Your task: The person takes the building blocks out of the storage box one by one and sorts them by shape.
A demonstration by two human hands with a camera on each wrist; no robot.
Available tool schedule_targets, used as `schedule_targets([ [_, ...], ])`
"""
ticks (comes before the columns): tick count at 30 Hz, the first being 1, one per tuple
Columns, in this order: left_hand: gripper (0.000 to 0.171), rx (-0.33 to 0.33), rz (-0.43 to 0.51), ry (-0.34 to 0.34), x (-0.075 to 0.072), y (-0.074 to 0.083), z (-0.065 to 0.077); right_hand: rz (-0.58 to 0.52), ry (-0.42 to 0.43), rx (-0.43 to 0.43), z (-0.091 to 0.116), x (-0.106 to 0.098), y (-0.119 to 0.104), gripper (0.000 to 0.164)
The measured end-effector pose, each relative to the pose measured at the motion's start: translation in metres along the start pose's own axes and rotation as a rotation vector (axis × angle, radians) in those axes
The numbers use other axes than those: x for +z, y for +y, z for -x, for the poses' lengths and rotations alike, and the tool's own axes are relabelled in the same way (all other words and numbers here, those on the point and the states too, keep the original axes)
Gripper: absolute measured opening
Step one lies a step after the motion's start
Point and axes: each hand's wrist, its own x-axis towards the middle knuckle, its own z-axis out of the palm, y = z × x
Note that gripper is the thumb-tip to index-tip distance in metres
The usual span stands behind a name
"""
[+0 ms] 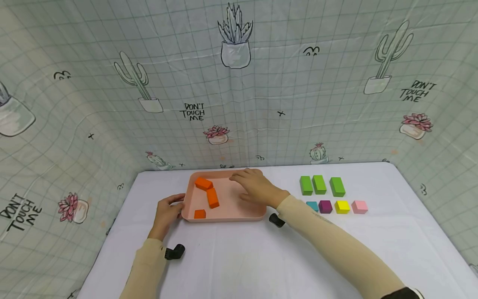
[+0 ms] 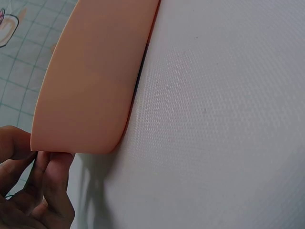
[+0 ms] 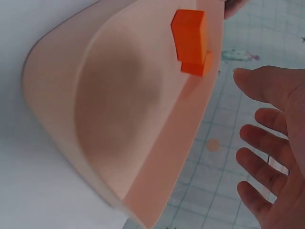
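Head view: a salmon-pink tray (image 1: 235, 219) lies on the white desk (image 1: 224, 261), in the lower middle of the frame. 3 orange blocks sit in its left half: 1 tilted at the upper left (image 1: 203, 184), 1 touching it just below and right (image 1: 213, 198), and 1 apart near the lower-left corner (image 1: 199, 214).

The left hand (image 1: 167, 214) touches the tray's left wall; the left wrist view shows bent fingers against that wall, but I cannot tell whether its grip pinches the rim. The right hand (image 1: 257, 187) is above the tray's right half with its grip released, fingers apart and holding nothing.

Right of the tray stand 3 green blocks (image 1: 319, 185) in a row. Below them, a row of 4 cubes runs left to right: a blue cube (image 1: 312, 204) partly hidden by the right sleeve (image 1: 328, 236), a purple cube (image 1: 325, 207), a yellow cube (image 1: 342, 207) and a pink cube (image 1: 359, 207). A grid-patterned cloth (image 1: 261, 91) with cactus drawings fills the upper frame.
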Motion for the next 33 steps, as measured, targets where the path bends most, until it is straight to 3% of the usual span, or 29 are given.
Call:
schedule_targets([
  [8, 0.040, 0.009, 0.003, 0.002, -0.001, 0.003, -0.001, 0.001, -0.106, -0.038, -0.025, 0.005, -0.006, 0.058],
  [22, 0.039, 0.019, 0.024, -0.001, 0.001, 0.004, 0.004, 0.057, -0.137, -0.116, -0.051, 0.016, -0.016, 0.052],
  [33, 0.039, 0.026, 0.027, 0.004, 0.000, 0.002, 0.003, 0.091, -0.193, -0.098, -0.066, 0.024, -0.026, 0.050],
])
